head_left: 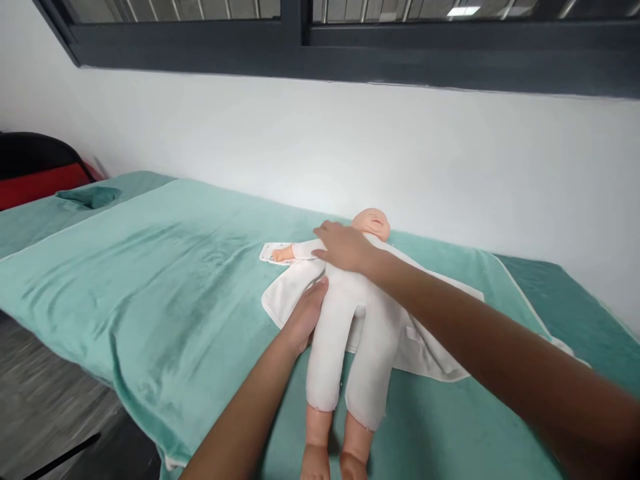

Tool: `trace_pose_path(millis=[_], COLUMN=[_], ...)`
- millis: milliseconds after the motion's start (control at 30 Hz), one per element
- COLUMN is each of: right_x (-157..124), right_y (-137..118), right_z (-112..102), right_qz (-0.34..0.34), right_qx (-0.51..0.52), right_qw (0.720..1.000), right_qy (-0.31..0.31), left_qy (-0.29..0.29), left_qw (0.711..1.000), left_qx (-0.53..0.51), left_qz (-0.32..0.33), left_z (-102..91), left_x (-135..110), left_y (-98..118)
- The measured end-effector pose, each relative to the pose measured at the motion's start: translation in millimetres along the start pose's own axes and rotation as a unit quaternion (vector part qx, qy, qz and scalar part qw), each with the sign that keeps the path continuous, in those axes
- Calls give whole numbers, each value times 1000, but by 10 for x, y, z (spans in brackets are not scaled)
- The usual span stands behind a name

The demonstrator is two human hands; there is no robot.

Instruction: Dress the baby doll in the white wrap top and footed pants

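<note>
A baby doll (pixel 337 320) with a white cloth body lies on its back, its bald head (pixel 373 223) toward the wall and its bare feet toward me. Beneath it, a white baby garment (pixel 430 350) is spread out on both sides. The doll's arm on the left lies along a patterned sleeve (pixel 267 252), with its small hand showing. My right hand (pixel 345 247) rests on the chest and shoulder, fingers stretched out and thumb apart. Against the doll's hip, my left hand (pixel 307 310) is closed at its side with the fingers together; some of them are hidden.
A green cloth (pixel 165 267) covers the bed, with a fold hanging over the left edge. Behind it rise a white wall (pixel 225 140) and a dark window frame (pixel 300 53). A black and red object (pixel 45 167) stands at the far left, beyond the bed's end.
</note>
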State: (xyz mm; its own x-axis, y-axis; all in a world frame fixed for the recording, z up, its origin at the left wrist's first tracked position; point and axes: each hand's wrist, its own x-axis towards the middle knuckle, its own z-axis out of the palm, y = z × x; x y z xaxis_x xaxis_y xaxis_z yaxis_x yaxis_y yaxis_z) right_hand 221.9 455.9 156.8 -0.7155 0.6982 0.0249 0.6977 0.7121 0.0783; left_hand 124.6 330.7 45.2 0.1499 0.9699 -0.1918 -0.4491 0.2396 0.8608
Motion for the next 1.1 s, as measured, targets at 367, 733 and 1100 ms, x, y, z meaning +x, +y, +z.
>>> trace_pose_path(millis=[367,733,1100], right_x=[398,-214,-198], right_y=[-76,315,174], right_z=[236,138,218], right_qz=[-22,20,15], right_qx=[15,99,31], right_qw=[997,995,999], right_qy=[-77,5,-8], left_qy=[13,185,202], left_qw=[1000,776,897], left_qx=[-1,559,322], left_qz=[3,227,226], left_z=[73,-230,-642], left_x=[1,587,795], left_y=[87,306,426])
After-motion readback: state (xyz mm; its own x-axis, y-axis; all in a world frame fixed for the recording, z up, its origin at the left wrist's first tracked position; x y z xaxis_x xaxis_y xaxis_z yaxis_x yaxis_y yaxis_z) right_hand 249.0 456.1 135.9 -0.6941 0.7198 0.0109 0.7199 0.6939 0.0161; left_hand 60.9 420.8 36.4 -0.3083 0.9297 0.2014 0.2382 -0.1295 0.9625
